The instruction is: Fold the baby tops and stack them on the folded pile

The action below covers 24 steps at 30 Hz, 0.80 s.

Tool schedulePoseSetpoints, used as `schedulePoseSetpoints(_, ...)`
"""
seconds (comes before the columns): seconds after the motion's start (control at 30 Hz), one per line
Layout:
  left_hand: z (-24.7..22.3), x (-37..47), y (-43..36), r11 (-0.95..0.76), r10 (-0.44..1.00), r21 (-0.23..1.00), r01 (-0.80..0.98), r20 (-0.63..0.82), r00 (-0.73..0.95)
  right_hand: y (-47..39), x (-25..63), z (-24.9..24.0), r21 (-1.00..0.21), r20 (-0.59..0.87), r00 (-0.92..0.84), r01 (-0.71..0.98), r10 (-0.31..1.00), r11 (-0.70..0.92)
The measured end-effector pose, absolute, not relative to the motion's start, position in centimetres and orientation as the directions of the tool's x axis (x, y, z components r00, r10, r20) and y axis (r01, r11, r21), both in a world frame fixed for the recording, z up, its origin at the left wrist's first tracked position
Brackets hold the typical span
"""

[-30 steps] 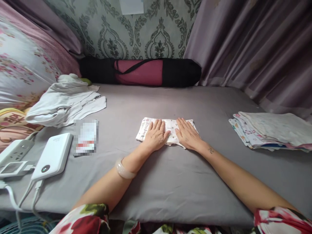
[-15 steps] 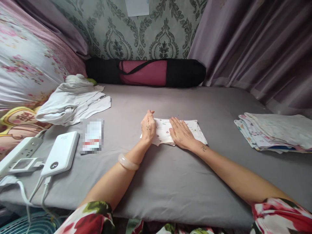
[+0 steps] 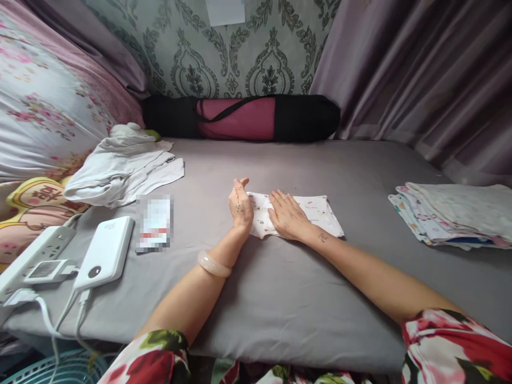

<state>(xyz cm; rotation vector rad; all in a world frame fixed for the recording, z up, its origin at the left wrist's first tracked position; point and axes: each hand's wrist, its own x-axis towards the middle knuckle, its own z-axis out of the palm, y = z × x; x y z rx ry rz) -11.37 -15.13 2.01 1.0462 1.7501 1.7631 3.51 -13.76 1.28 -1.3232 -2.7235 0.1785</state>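
Note:
A folded white cloth with small printed figures lies on the grey sheet in front of me. My right hand rests flat on top of it, palm down, fingers spread a little. At the cloth's left edge, my left hand stands on its side, touching the edge, its thumb side up. The fingers of that hand are mostly hidden behind its back, so whether they are closed does not show. A pale bangle circles my left wrist.
Folded cloths are stacked at the right. On the left lie a crumpled white cloth, a blurred packet, a white power bank and a power strip with cables. A black and pink bag lies along the wall.
My right hand has slid a little to the left over the cloth, showing more of its right part. My left hand stays at the left edge, shifted slightly left. The view has moved slightly.

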Motion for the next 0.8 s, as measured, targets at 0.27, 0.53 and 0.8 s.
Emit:
schedulePoseSetpoints(0.27,1.9,-11.6,-15.1,-0.185,0.720,0.968,0.171,0.252,-0.647,-14.0,1.0,1.5,-0.158,0.070,-0.664,0.730,0.744,0.665)
schedulePoseSetpoints(0.53,2.1,-11.6,-15.0,-0.238,0.679,0.962,0.134,0.264,-0.685,-14.1,0.2,1.8,-0.175,0.015,-0.655,0.742,0.755,0.647)
schedulePoseSetpoints(0.8,1.8,-11.7,-14.9,-0.196,0.698,0.966,0.167,0.257,-0.668,-14.7,-2.7,1.6,-0.202,0.049,-0.700,0.692,0.713,0.693)
